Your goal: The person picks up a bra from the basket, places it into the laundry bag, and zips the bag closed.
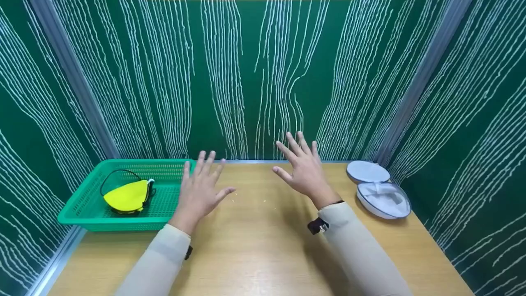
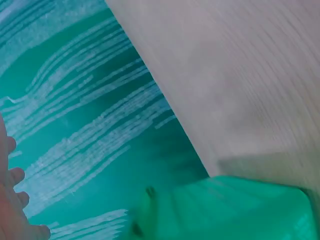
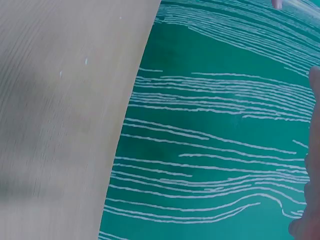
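Both hands are raised over the wooden table with fingers spread and nothing in them. In the head view the left hand (image 1: 199, 193) overlaps the right end of a green plastic basket (image 1: 78, 209). Inside that basket lies a yellow, dome-shaped piece (image 1: 127, 196) with black edging and a thin black cord. The right hand (image 1: 306, 172) is over the table's middle right, nearest to a white oval case (image 1: 384, 211) whose lid (image 1: 367, 171) stands open behind it. Pale soft material shows inside the case. Each wrist view catches only a hand's edge, with the basket (image 2: 250, 210) in the left one.
The wooden table (image 1: 246, 255) carries a few tiny white specks near its middle. Green panels (image 1: 222, 82) with wavy white lines rise at the back and both sides, joined by grey metal posts (image 1: 423, 78). Dark bands sit at both wrists.
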Motion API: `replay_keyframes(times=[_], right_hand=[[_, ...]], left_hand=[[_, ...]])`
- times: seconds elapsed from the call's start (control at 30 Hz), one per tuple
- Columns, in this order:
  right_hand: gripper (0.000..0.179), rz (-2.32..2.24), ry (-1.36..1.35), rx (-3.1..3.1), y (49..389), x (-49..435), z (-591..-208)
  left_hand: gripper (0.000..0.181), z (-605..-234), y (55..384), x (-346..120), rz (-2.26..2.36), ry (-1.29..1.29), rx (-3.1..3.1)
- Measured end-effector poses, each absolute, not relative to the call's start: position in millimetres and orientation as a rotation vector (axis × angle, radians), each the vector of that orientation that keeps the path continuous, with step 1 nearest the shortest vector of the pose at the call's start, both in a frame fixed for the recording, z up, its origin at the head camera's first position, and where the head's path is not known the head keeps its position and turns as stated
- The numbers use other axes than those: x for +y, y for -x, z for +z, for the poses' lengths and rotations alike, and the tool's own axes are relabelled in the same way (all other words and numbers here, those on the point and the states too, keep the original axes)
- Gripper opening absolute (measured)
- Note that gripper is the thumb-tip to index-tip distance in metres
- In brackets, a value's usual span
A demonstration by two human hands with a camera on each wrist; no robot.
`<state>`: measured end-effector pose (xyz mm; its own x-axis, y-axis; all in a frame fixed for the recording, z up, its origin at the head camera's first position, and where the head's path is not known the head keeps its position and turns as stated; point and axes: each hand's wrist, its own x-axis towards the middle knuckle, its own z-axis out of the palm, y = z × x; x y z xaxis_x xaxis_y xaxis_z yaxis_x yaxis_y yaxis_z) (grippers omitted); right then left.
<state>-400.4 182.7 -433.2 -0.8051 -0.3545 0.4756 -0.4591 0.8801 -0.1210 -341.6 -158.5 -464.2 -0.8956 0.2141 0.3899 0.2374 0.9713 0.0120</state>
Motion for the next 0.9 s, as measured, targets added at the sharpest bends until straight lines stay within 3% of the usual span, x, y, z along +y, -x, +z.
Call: replay_keyframes(times=[0.3,0.53,0.73,0.9], right_hand=[[0.083,0.305,-0.481,-2.681,408,222,-443],[0.091,0.29,-0.316,-2.779,416,271,-452],[0.104,0.298,-0.163,-2.848,418,314,-465],[0.089,0.341,-0.024,-2.908,417,345,-480]], left_hand=[[0.105,-478,350,-207,-0.31,0.045,-2.841],[0.111,-484,351,-219,-0.597,-0.206,-2.934],[0.095,-487,351,-222,-0.701,-0.259,-3.055],[0.079,-489,352,-225,-0.783,-0.272,-3.071]])
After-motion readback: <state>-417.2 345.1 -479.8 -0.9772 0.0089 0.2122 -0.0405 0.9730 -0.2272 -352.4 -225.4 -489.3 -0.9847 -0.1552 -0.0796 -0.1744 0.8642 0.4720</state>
